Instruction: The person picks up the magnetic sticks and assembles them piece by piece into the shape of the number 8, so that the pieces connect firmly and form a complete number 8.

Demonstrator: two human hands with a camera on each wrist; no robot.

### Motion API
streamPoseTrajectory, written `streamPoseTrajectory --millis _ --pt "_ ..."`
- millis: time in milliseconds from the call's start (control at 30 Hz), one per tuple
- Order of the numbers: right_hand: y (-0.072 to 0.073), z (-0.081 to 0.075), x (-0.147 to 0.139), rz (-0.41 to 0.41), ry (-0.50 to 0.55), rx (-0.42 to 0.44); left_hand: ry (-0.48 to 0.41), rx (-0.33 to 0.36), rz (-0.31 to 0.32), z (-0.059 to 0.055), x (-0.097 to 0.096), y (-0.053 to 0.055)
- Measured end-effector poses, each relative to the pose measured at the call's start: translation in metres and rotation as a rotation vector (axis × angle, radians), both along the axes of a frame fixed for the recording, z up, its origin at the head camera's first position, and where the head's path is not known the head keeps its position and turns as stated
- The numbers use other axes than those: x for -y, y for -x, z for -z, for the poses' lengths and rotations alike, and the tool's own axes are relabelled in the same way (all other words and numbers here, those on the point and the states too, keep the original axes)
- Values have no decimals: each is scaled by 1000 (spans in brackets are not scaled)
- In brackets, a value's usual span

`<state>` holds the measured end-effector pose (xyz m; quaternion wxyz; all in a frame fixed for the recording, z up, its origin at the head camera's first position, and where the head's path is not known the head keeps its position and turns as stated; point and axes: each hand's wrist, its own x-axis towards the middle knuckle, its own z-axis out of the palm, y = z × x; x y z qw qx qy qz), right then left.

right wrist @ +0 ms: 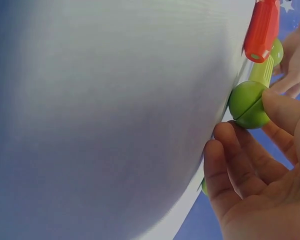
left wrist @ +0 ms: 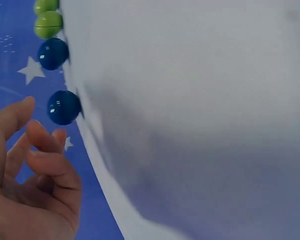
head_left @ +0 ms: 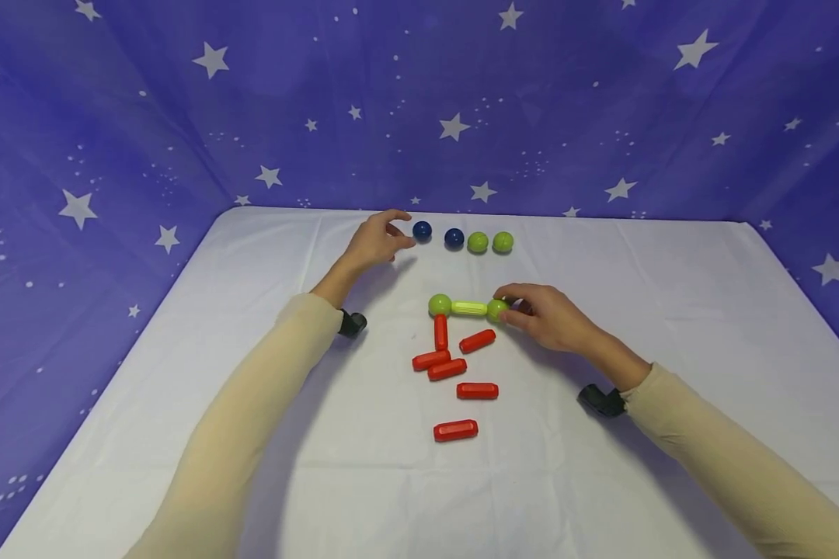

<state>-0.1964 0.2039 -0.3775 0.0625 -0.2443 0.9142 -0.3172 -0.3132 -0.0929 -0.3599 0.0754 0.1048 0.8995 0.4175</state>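
My left hand (head_left: 380, 239) hovers at the far side of the table, thumb and fingers spread and bent. Just beyond its fingertips lies a dark blue ball (head_left: 422, 230); the left wrist view shows a small gap between them. With thumb and fingers, my right hand (head_left: 548, 317) holds a green ball (right wrist: 248, 102) with a groove round it. That ball sits on one end of a ribbed yellow-green rod (head_left: 469, 308). Another green ball (head_left: 440, 305) is at the rod's other end. A red rod (head_left: 440, 332) points from this left ball toward me, its end touching or very near it.
A second blue ball (head_left: 454, 238) and two green balls, one left (head_left: 478, 242) and one right (head_left: 503, 242), line the far edge. Several loose red rods, including a near one (head_left: 456, 431), lie on the white tablecloth (head_left: 363, 489). A purple starry cloth (head_left: 391, 155) hangs behind.
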Motion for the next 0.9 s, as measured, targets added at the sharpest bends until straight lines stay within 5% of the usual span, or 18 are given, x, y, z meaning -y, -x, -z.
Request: streamPoseTrajectory --millis 467,900 --pt "1 0 2 2 -8 1 242 -76 52 11 -18 23" --pt "1 1 -2 14 -11 18 222 -81 29 10 -15 18"
